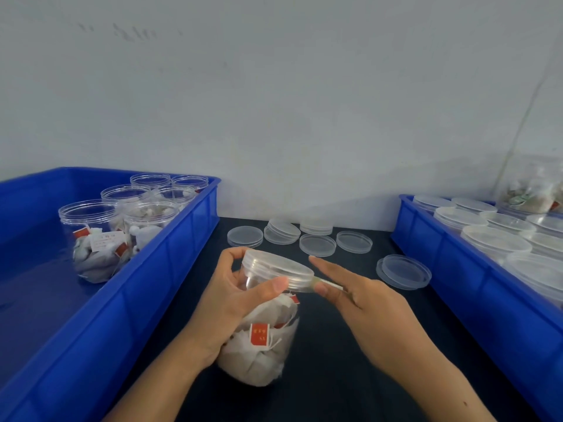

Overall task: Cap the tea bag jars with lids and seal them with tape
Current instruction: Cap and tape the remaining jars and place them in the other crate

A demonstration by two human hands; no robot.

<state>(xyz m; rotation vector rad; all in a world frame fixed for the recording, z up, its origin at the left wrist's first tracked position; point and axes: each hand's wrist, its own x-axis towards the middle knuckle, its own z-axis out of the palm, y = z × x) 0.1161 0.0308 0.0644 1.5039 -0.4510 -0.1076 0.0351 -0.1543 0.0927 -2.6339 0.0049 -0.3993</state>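
A dark bench [335, 345] is set against a pale wall [274, 86]. At the bench's left edge a blue bin [146, 287] is placed; in its far right corner clear open jars [91, 236] are grouped, uncapped, with white tea bags and red tags seen in the nearer ones. At the right edge a second blue bin [457, 269] is filled with capped clear jars [493, 242]. Loose clear lids [316, 244] are laid near the bench's far edge between the bins.

At the bench's near middle a jar of tea bags [262, 339] is held tilted, with a clear lid [277, 269] seated on its mouth. The jar is gripped by the left hand [225, 303], fingers curled round its neck and thumb laid against the lid rim. Just to the right, a strip of tape [327, 284] running from the lid rim is pinched by the right hand [362, 303], its forefinger extended.
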